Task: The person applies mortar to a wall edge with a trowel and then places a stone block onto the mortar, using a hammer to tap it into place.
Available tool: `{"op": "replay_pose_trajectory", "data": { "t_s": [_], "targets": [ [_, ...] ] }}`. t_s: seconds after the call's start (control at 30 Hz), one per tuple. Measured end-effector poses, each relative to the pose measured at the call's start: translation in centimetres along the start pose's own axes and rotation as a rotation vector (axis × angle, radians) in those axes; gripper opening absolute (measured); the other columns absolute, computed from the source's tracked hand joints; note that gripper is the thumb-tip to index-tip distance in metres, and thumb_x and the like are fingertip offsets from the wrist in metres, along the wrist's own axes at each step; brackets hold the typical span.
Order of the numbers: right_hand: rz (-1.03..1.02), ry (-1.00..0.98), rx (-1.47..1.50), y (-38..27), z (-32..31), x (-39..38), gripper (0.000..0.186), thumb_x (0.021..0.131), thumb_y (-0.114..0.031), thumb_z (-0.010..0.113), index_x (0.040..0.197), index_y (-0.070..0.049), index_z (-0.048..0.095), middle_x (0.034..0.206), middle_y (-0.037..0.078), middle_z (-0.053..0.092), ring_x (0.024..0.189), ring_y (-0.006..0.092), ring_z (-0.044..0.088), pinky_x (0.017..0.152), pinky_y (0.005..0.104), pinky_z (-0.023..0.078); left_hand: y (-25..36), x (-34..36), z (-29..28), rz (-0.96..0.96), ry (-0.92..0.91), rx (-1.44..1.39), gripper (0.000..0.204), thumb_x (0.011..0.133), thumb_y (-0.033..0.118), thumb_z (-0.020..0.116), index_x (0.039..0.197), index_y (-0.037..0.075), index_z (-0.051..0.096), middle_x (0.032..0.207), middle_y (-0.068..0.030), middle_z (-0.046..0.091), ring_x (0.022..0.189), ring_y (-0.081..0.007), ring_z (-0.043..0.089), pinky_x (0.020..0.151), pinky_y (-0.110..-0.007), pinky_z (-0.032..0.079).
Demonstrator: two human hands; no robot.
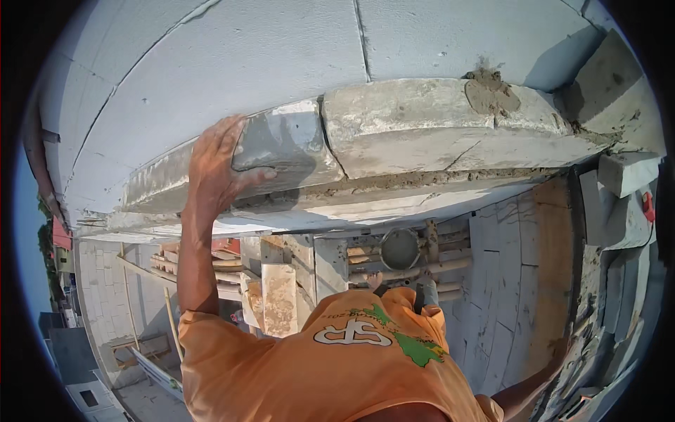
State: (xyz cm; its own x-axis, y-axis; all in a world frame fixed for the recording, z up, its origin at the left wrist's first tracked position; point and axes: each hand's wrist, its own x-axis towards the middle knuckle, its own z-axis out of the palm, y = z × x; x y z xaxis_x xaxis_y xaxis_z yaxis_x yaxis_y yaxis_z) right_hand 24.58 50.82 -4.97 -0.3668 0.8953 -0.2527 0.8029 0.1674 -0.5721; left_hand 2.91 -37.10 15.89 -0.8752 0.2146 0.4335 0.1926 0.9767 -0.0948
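Spread wide, our left hand [215, 165] rests on the grey block [294, 146], which lies in a row along the pale wall [267, 56]; we cannot tell our right hand's grip.

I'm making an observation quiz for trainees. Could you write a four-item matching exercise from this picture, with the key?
1. Left hand
2. Mortar-like patch
3. Round bucket
4. Shirt

A. Below the ledge, near poles
B. Mostly orange
C. Spread on the ledge's left part
D. On the ledge's right part

Pairs: 1-C, 2-D, 3-A, 4-B
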Motion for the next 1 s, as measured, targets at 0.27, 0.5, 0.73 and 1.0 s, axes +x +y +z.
{"op": "replay_pose_trajectory", "data": {
  "t_s": [0.27, 0.5, 0.73, 1.0],
  "targets": [
    [-0.210, 0.136, 0.139, -1.7, 0.3, 2.3, 0.073, 0.093, -0.043, 0.065, 0.144, 0.004, 0.042, 0.098, 0.020, 0.065, 0.079, 0.0290, 0.064, 0.071, 0.0412, 0.051, -0.5, -0.9, 0.1, -0.058, -0.067, 0.042, 0.106, 0.065, 0.073, 0.074, 0.139, 0.001, 0.052, 0.136, -0.0208, 0.058, 0.132, -0.0370, 0.050, 0.114, -0.051, 0.034],
    [-0.454, 0.586, 0.119, -9.2, 2.9, -6.5, 0.071, 0.094, -0.039, 0.066, 0.146, 0.002, 0.041, 0.103, 0.020, 0.064, 0.083, 0.0259, 0.065, 0.074, 0.0388, 0.052, -1.3, -0.5, 0.5, 0.041, -0.015, 0.023, 0.106, 0.067, 0.078, 0.067, 0.137, -0.001, 0.053, 0.131, -0.0230, 0.059, 0.124, -0.0389, 0.054, 0.109, -0.051, 0.039],
    [-0.944, 0.784, 0.191, -21.5, 4.6, -19.8, 0.070, 0.095, -0.035, 0.066, 0.149, 0.000, 0.040, 0.108, 0.019, 0.064, 0.088, 0.0229, 0.066, 0.077, 0.0365, 0.053, -1.7, -0.5, 0.6, 0.063, 0.022, 0.027, 0.105, 0.067, 0.078, 0.067, 0.134, -0.002, 0.054, 0.126, -0.0223, 0.060, 0.122, -0.0370, 0.055, 0.107, -0.050, 0.040],
    [-1.207, -0.453, 0.451, -36.6, 11.8, -35.0, 0.079, 0.085, -0.010, 0.069, 0.154, -0.003, 0.032, 0.110, 0.013, 0.061, 0.088, 0.0183, 0.060, 0.076, 0.0331, 0.051, -1.8, -1.0, 1.1, 0.068, 0.042, 0.071, 0.104, 0.071, 0.080, 0.062, 0.132, -0.004, 0.056, 0.115, -0.0228, 0.064, 0.115, -0.0344, 0.058, 0.103, -0.045, 0.044]
  ]
}}
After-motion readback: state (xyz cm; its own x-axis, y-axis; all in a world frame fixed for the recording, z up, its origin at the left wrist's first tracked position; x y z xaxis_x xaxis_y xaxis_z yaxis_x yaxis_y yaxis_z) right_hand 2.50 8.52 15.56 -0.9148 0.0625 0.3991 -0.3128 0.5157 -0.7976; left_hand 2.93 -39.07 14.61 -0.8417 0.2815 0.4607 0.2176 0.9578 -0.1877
